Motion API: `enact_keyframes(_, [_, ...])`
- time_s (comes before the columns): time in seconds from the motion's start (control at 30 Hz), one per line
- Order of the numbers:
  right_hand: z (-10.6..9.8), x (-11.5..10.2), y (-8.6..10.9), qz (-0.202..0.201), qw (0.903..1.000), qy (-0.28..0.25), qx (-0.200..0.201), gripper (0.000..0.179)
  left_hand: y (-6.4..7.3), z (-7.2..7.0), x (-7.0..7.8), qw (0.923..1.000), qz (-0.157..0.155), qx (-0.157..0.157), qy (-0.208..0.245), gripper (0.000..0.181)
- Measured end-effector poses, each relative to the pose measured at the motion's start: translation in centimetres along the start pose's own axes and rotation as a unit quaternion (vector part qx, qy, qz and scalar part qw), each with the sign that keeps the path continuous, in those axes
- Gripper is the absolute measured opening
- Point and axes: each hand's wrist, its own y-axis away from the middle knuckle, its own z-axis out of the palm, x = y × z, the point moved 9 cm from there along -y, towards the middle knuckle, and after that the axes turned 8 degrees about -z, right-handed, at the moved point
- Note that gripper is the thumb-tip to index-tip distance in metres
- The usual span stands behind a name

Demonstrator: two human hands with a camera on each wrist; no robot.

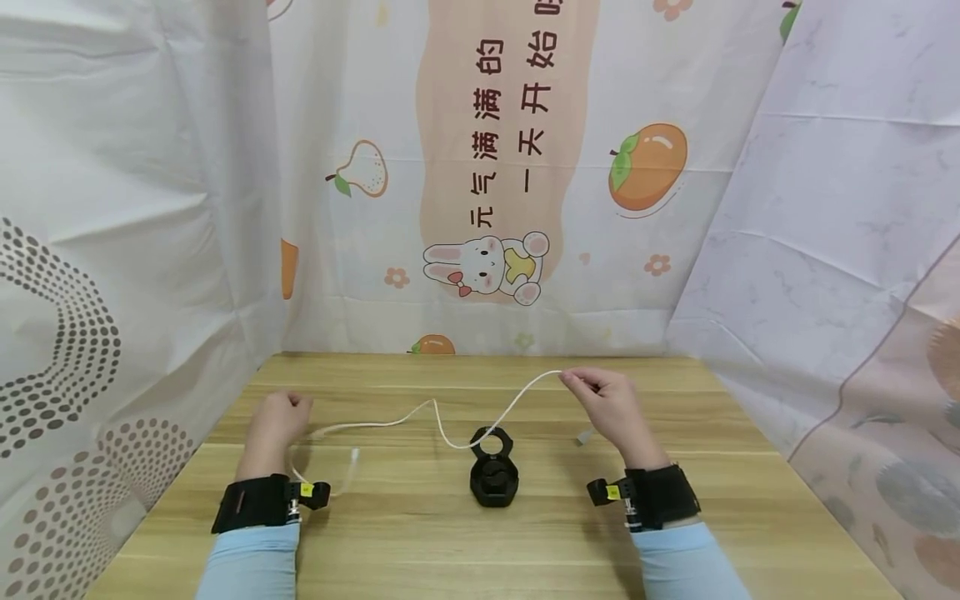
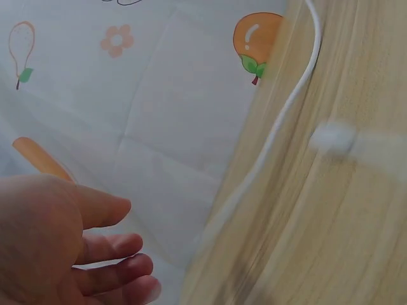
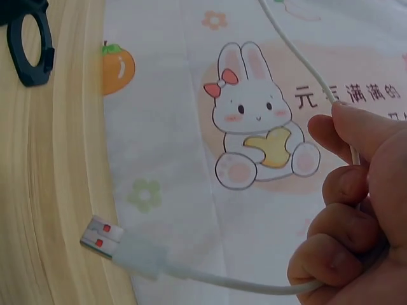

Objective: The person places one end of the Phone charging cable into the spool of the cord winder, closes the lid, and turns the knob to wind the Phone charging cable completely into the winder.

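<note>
A white USB cable [image 1: 517, 400] runs across the table from right to left. My right hand [image 1: 606, 404] pinches it between thumb and forefinger, with the other fingers curled round it. Its USB-A plug [image 3: 133, 249] dangles below that hand in the right wrist view. My left hand [image 1: 276, 421] is raised at the left, near the cable's other stretch; in the left wrist view its fingers [image 2: 114, 244] are loosely bent and hold nothing. The cable's other connector [image 2: 334, 138] is blurred there. Between the hands sits a small black octagonal case [image 1: 493, 487] with a ring-shaped lid.
The wooden table [image 1: 420, 550] ends at a printed curtain [image 1: 360, 267] behind, and more cloth hangs at the left and right sides. Each wrist wears a black strap [image 1: 660, 497] with a small camera.
</note>
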Motion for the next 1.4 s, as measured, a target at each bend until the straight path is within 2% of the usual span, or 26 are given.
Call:
enact_keyframes(0.07, [0.7,-0.5,0.0,-0.009,0.9999,-0.005,-0.009,0.020,0.1,-0.1,0.3,1.0000,0.000,-0.004,0.006,0.033])
enact_keyframes(0.17, [1.7,-1.3,-0.1,-0.019,0.9995,-0.012,-0.020,0.018,0.3,-0.4,0.9,0.9999,0.005,-0.003,0.013,0.040])
enact_keyframes(0.27, [2.4,-2.4,-0.3,-0.035,0.9990,-0.015,-0.024,0.019,0.9,-1.2,2.6,0.9992,0.026,0.020,0.021,0.055])
enact_keyframes(0.33, [2.9,-3.0,-0.3,-0.043,0.9985,-0.019,-0.028,0.020,1.5,-1.9,4.3,0.9975,0.050,0.040,0.031,0.059])
enact_keyframes(0.43, [3.7,-3.7,-0.3,-0.049,0.9978,-0.029,-0.034,0.023,2.8,-2.3,7.6,0.9905,0.101,0.075,0.056,0.051])
enact_keyframes(0.57, [4.7,-4.5,-0.2,-0.056,0.9968,-0.036,-0.045,0.022,5.1,-1.5,12.3,0.9745,0.180,0.076,0.110,0.035])
enact_keyframes(0.67, [5.4,-5.2,-0.2,-0.067,0.9960,-0.034,-0.048,0.017,6.8,0.1,15.5,0.9609,0.230,0.039,0.149,0.028])
enact_keyframes(0.77, [5.8,-6.2,-0.1,-0.095,0.9940,-0.032,-0.042,0.014,8.3,2.3,18.0,0.9464,0.271,-0.014,0.176,0.028])
enact_keyframes(0.93, [6.4,-7.4,0.1,-0.139,0.9888,-0.039,-0.040,0.012,10.2,6.3,20.4,0.9258,0.297,-0.126,0.197,0.029])
enact_keyframes(1.07, [6.9,-7.5,0.3,-0.136,0.9882,-0.048,-0.052,0.013,11.4,8.9,21.5,0.9056,0.305,-0.202,0.214,0.027])
enact_keyframes(1.13, [7.1,-7.4,0.4,-0.132,0.9885,-0.047,-0.057,0.014,11.9,9.9,22.0,0.8917,0.311,-0.235,0.229,0.028])
enact_keyframes(1.23, [7.3,-7.4,0.4,-0.134,0.9883,-0.038,-0.061,0.013,12.2,10.9,22.3,0.8768,0.312,-0.271,0.246,0.032])
enact_keyframes(1.3, [7.4,-7.4,0.4,-0.140,0.9876,-0.033,-0.063,0.013,12.3,11.2,22.3,0.8716,0.307,-0.285,0.255,0.033])
enact_keyframes(1.4, [7.3,-7.5,0.4,-0.152,0.9856,-0.027,-0.069,0.011,12.3,11.3,22.0,0.8738,0.298,-0.288,0.254,0.032])
